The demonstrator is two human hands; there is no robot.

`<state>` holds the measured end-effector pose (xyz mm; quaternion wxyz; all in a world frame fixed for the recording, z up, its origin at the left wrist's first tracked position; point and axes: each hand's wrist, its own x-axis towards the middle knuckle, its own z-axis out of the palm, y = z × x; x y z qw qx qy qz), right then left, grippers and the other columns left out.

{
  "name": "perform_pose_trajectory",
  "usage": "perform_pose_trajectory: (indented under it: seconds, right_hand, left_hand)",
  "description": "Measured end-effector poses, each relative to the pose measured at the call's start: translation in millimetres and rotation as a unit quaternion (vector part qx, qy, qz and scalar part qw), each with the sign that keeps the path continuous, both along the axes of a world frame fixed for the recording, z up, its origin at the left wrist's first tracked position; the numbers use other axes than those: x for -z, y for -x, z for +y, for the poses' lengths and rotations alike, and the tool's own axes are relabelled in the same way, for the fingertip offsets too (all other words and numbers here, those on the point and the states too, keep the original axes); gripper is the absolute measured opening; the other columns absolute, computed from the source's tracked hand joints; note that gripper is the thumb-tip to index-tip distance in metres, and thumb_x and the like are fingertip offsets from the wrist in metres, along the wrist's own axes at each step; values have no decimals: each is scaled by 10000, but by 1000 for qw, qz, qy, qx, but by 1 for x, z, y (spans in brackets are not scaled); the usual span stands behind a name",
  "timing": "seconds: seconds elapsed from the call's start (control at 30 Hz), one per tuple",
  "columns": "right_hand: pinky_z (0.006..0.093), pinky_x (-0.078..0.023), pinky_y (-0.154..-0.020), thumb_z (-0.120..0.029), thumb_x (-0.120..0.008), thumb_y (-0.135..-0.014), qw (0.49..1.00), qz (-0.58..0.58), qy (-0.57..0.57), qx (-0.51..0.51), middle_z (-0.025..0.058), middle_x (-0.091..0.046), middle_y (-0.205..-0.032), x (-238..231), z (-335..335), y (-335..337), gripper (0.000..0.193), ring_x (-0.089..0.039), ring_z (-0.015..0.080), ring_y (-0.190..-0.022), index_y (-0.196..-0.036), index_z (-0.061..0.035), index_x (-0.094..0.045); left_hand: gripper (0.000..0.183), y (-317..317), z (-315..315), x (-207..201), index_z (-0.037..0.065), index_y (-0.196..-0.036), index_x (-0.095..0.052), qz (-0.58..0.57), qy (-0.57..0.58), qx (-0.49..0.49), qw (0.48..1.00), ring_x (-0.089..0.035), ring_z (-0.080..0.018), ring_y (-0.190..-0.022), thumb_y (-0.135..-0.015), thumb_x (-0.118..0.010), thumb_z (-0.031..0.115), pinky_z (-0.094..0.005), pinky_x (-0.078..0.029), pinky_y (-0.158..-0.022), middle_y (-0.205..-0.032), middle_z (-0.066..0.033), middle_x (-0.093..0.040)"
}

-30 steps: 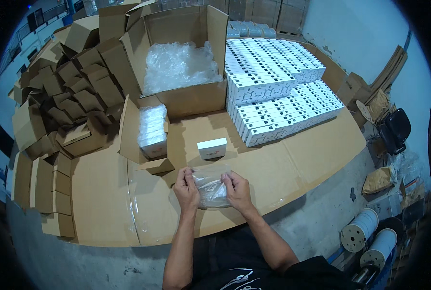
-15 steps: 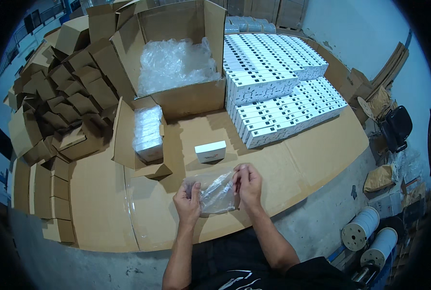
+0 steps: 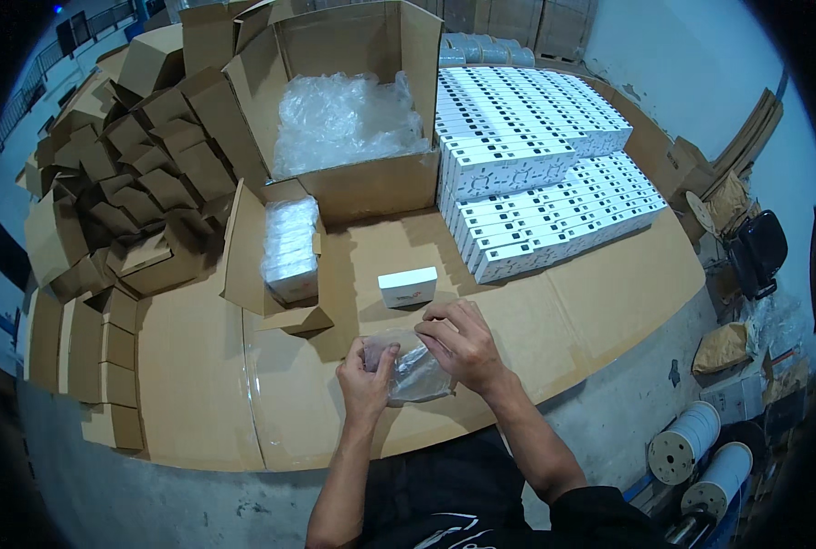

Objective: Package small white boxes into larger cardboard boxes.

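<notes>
A clear plastic bag is stretched between my hands above the near edge of the cardboard-covered table. My left hand grips its left side, thumb on top. At the bag's upper edge, my right hand pinches the plastic with its fingertips. Just beyond the bag, a small white box stands on the cardboard. Left of that box is an open carton with several plastic-wrapped white boxes in a row inside.
A large open carton behind holds crumpled clear bags. Long stacks of white boxes fill the back right. Empty brown cartons pile up at left. Cable spools stand on the floor at right.
My right hand has shifted inward over the bag's upper edge, its fingers now closer to my left hand. The bag is less spread out. The whole view has moved slightly.
</notes>
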<state>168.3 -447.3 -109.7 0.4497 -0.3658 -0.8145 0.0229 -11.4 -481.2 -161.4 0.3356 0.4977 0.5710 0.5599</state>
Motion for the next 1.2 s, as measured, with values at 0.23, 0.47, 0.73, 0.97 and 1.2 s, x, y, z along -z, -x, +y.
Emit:
perform_pose_trajectory:
  seconds: [0.23,0.47,0.73,0.97,1.2]
  right_hand:
    - [376,-468,-825,-32,-765,-749,997,-41,4,-64,62,-647,-916,-14,5,-11,224,-631,242,-900,-960,-63,-695]
    - [375,-477,-856,-140,-746,-839,938,-49,324,-109,82,-702,-919,-38,8,-3,243,-658,259,-875,-1050,-56,-657]
    - [456,-506,-832,-167,-676,-917,896,-108,378,-205,164,-705,-983,-46,31,-3,220,-671,364,-889,-1094,-42,-637]
    - [473,-512,-914,-168,-607,-912,905,-134,300,-271,161,-707,-1124,-49,37,-5,336,-662,401,-1009,-1244,-128,-648]
    - [359,-541,-837,-158,-650,-879,890,-157,339,-263,88,-647,-1349,-71,35,-12,583,-656,244,-798,-1451,-149,-537]
  left_hand:
    - [259,2,1,4,-10,-867,-628,52,12,0,999,-569,-113,-616,-928,-727,221,-321,-478,-583,-670,-81,-638]
    - [313,5,-2,5,-4,-930,-626,1,14,34,999,-605,-118,-685,-871,-797,252,-314,-503,-626,-751,-72,-666]
    - [818,13,-7,-19,21,-1178,-571,8,67,143,987,-670,-164,-956,-518,-1002,239,-334,-550,-878,-1070,-80,-694]
    - [801,16,-5,-13,23,-1204,-602,48,76,180,980,-694,-220,-993,-524,-977,221,-371,-564,-878,-1074,-128,-717]
    - [727,17,-6,-15,-8,-1182,-640,70,79,167,980,-722,-238,-963,-591,-965,262,-373,-582,-856,-1051,-151,-739]
